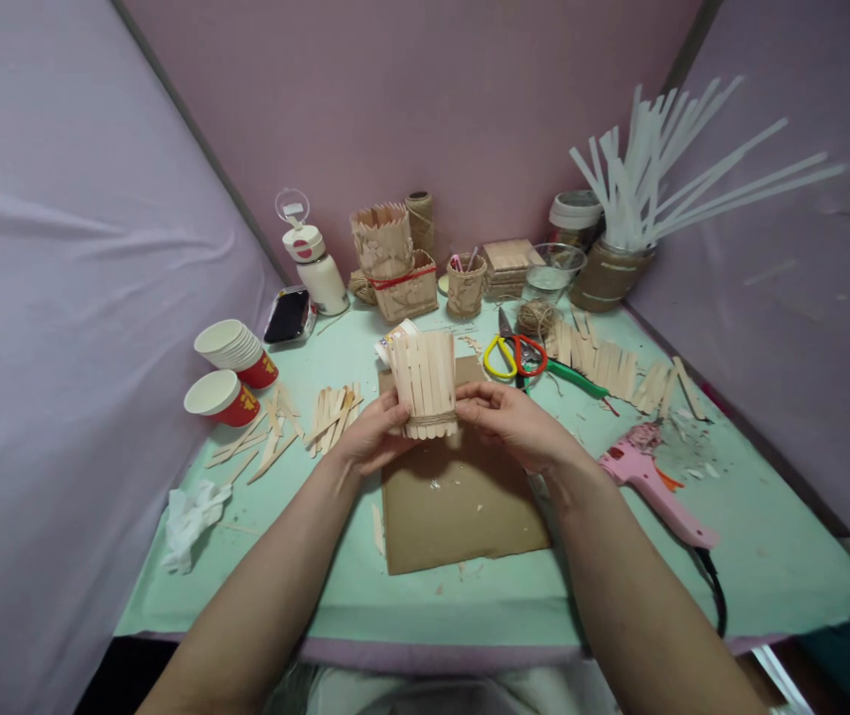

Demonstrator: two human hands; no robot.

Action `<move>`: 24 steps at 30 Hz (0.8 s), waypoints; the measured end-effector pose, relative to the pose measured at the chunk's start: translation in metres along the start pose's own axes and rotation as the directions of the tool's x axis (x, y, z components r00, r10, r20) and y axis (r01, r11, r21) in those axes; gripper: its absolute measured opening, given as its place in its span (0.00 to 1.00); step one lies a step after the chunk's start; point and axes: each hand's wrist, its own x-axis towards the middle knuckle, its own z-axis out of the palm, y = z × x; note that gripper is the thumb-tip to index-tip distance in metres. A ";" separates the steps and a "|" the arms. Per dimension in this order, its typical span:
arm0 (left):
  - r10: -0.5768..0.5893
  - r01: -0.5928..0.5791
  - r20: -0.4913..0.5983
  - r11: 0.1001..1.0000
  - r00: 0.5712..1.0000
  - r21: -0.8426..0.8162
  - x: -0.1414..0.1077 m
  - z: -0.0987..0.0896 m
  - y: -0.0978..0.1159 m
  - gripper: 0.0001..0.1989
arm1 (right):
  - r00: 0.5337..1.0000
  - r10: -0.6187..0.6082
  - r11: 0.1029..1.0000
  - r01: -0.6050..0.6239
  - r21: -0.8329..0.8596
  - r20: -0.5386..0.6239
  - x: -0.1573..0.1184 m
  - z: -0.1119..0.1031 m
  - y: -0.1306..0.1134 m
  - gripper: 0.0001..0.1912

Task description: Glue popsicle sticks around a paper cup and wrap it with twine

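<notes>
A cup-shaped piece covered with upright wooden sticks (426,372) is held above a brown cardboard sheet (462,511). Twine runs around it near its scalloped lower end, and part of a printed paper cup (397,341) shows behind its upper left. My left hand (380,429) grips its left side with the thumb on the sticks. On the right side, my right hand (505,422) has its thumb and fingers pinched at the edge by the twine; whether they grip the twine or the sticks is too small to tell.
Loose sticks (332,417) and red paper cups (235,402) lie left. Scissors (515,357), a twine ball (536,318) and a row of sticks (611,367) are behind right. A pink glue gun (659,492) with a cord lies right; finished stick pots (404,288) stand at the back.
</notes>
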 end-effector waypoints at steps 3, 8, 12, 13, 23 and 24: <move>0.020 -0.020 -0.001 1.000 1.000 0.005 0.000 0.004 0.005 0.27 | 1.000 0.003 1.000 -0.003 -0.026 0.013 0.001 -0.001 0.001 0.29; 0.024 -0.023 -0.028 0.999 0.999 0.031 0.000 0.009 0.004 0.23 | 0.997 -0.046 0.990 0.038 -0.134 -0.056 0.003 0.000 0.005 0.30; 0.077 -0.063 -0.135 0.992 0.988 0.106 0.003 0.014 -0.009 0.31 | 0.993 -0.094 0.980 0.078 -0.185 -0.078 0.005 0.003 0.006 0.25; 0.094 -0.074 -0.163 0.990 0.982 0.122 0.004 0.016 -0.012 0.33 | 0.993 -0.091 0.978 0.075 -0.193 -0.078 0.004 0.004 0.006 0.25; 0.061 -0.057 -0.240 0.998 0.969 0.028 0.005 0.013 -0.013 0.23 | 0.986 -0.110 0.986 0.093 -0.136 -0.126 -0.002 0.006 -0.003 0.26; 0.048 -0.047 -0.239 0.999 0.970 0.010 0.005 0.012 -0.012 0.21 | 0.983 -0.126 0.986 0.110 -0.122 -0.134 -0.001 0.005 -0.003 0.25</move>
